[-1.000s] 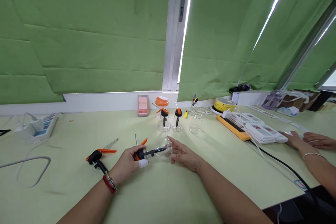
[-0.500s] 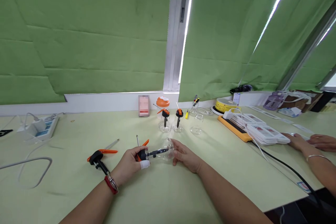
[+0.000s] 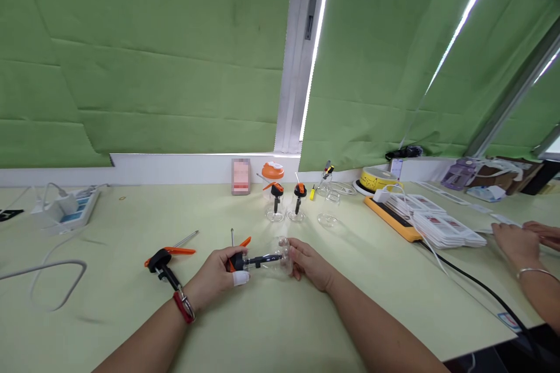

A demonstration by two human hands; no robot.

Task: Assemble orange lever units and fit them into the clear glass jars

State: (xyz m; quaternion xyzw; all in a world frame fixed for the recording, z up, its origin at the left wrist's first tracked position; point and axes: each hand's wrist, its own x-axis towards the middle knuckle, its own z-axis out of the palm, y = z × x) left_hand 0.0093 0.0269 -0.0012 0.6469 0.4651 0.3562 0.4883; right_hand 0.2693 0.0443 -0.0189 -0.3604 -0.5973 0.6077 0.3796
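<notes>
Lying sideways between my hands is a clear bottle [image 3: 276, 250] with a dark tube inside it. My left hand [image 3: 216, 274], with white tape on one digit, closes around the black-and-orange pump head [image 3: 237, 260] at the bottle's neck. A thin metal spout and an orange lever stick up from that head. The fingers of my right hand [image 3: 310, 263] grip the bottle's wide base from the right. Beside my left wrist lies a loose pump head [image 3: 163, 259] with an orange lever, metal spout and black tube; its lower end is partly hidden by the wrist.
Two upright clear bottles with similar heads [image 3: 276, 189] [image 3: 300, 190] stand ahead, near an open clear bottle [image 3: 328, 218]. Screwdrivers [image 3: 326, 172] stand behind. An orange power strip [image 3: 389, 221] and stacked cards [image 3: 446, 227] lie right. A co-worker's hands [image 3: 518, 242] are at far right.
The bottle's base end has dipped slightly and my right hand has shifted down a little with it. The co-worker's hands have moved right, away from the stacked cards. My view has shifted slightly.
</notes>
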